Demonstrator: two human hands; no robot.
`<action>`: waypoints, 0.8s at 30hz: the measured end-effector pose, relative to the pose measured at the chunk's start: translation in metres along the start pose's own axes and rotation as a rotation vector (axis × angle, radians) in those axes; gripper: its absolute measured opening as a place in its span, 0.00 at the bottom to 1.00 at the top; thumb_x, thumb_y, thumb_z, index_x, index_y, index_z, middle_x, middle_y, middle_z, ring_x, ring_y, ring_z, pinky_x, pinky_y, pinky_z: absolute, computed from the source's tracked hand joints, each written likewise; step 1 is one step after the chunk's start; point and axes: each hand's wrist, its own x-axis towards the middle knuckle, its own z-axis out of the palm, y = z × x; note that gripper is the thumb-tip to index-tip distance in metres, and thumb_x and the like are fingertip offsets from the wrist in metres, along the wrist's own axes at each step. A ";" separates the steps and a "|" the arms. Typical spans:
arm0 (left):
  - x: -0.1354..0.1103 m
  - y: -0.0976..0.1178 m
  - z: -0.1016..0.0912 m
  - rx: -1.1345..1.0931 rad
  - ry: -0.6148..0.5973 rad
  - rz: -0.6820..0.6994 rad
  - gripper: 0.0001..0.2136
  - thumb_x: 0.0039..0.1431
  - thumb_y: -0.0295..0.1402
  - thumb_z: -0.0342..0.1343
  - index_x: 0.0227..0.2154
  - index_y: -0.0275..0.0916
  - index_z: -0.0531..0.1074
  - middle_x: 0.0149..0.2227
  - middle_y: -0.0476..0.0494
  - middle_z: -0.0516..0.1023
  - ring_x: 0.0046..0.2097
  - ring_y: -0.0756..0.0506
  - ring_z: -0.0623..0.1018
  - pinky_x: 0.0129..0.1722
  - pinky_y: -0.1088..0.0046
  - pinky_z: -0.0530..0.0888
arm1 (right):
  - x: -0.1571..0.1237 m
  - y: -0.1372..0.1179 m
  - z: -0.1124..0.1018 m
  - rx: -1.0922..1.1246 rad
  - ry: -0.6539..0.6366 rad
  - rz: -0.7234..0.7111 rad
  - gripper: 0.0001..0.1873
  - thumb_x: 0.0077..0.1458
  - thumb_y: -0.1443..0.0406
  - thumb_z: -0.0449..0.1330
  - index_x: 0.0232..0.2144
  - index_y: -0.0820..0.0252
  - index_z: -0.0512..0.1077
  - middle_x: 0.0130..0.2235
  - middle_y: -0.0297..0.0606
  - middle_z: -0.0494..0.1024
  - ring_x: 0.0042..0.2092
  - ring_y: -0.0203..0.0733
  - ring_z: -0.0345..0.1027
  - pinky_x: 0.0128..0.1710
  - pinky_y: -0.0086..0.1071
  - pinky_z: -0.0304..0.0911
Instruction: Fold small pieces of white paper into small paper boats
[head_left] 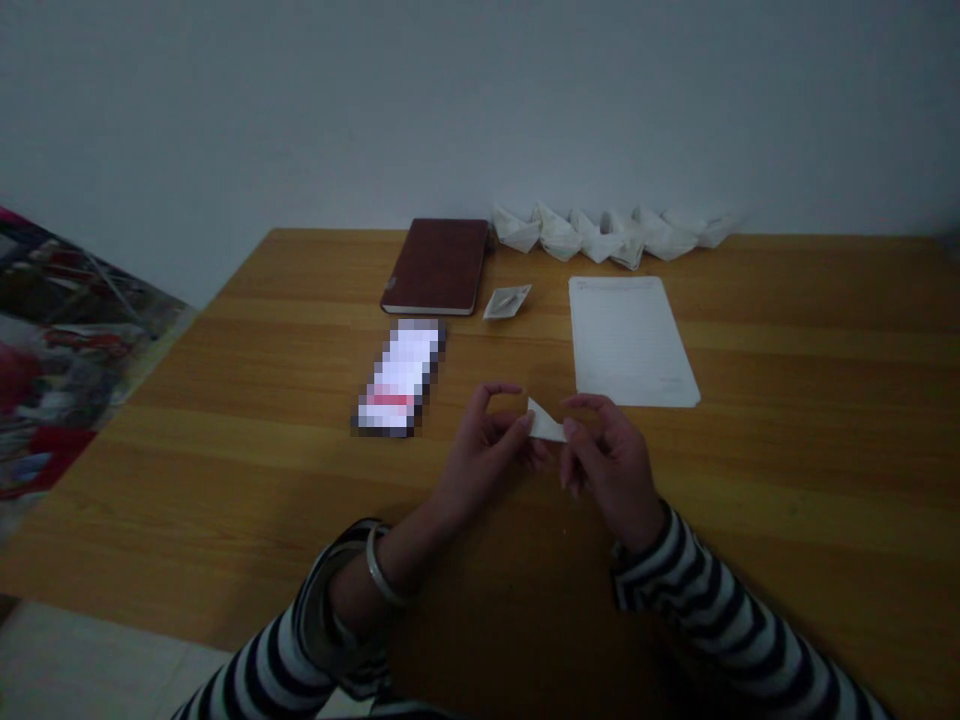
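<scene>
A small folded white paper piece [545, 424] is held between both my hands just above the wooden table [225, 420]. My left hand [484, 450] pinches its left end with thumb and fingers, the index finger arched above. My right hand [607, 460] grips its right end with closed fingers. Both sleeves are striped, and a bracelet sits on my left wrist.
A white sheet of paper [628, 340] lies beyond my right hand. A brown notebook [439, 265], a small folded paper [508, 301] and a blurred white rectangular object [400, 377] lie further back and left. Several folded paper boats [611, 233] line the wall. Colourful clutter [60, 350] is at the left.
</scene>
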 end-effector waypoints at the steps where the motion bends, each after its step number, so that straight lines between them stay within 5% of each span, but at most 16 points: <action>1: 0.000 0.000 0.000 0.009 -0.020 0.003 0.17 0.62 0.37 0.58 0.48 0.42 0.58 0.23 0.53 0.78 0.24 0.52 0.76 0.26 0.78 0.71 | 0.000 0.000 0.000 0.000 -0.003 0.005 0.14 0.60 0.57 0.58 0.44 0.57 0.64 0.14 0.22 0.71 0.13 0.28 0.57 0.12 0.19 0.53; 6: -0.002 0.002 0.005 0.046 -0.056 -0.044 0.28 0.53 0.32 0.66 0.52 0.41 0.57 0.29 0.51 0.79 0.26 0.52 0.76 0.26 0.80 0.70 | -0.002 -0.001 0.004 -0.002 -0.030 0.006 0.14 0.60 0.57 0.58 0.44 0.58 0.63 0.14 0.22 0.70 0.13 0.29 0.57 0.12 0.19 0.54; 13: -0.004 0.000 0.006 0.019 -0.016 -0.020 0.20 0.61 0.37 0.59 0.50 0.42 0.57 0.19 0.58 0.72 0.15 0.56 0.65 0.15 0.84 0.58 | -0.009 -0.001 0.012 0.002 -0.055 -0.033 0.13 0.61 0.57 0.57 0.44 0.56 0.63 0.17 0.22 0.70 0.15 0.29 0.60 0.14 0.21 0.57; 19: -0.006 0.001 0.008 0.070 -0.034 0.001 0.19 0.64 0.40 0.55 0.52 0.42 0.56 0.17 0.58 0.70 0.16 0.54 0.68 0.16 0.84 0.60 | -0.009 0.006 0.013 0.020 -0.126 0.015 0.22 0.57 0.57 0.62 0.50 0.54 0.61 0.21 0.23 0.72 0.19 0.31 0.63 0.17 0.23 0.58; 24: -0.007 0.004 0.005 0.144 -0.090 -0.026 0.16 0.69 0.43 0.45 0.54 0.42 0.58 0.17 0.58 0.67 0.14 0.54 0.63 0.13 0.82 0.56 | -0.007 0.003 0.008 0.130 -0.158 0.065 0.19 0.60 0.57 0.58 0.51 0.55 0.61 0.20 0.23 0.71 0.17 0.29 0.57 0.15 0.21 0.51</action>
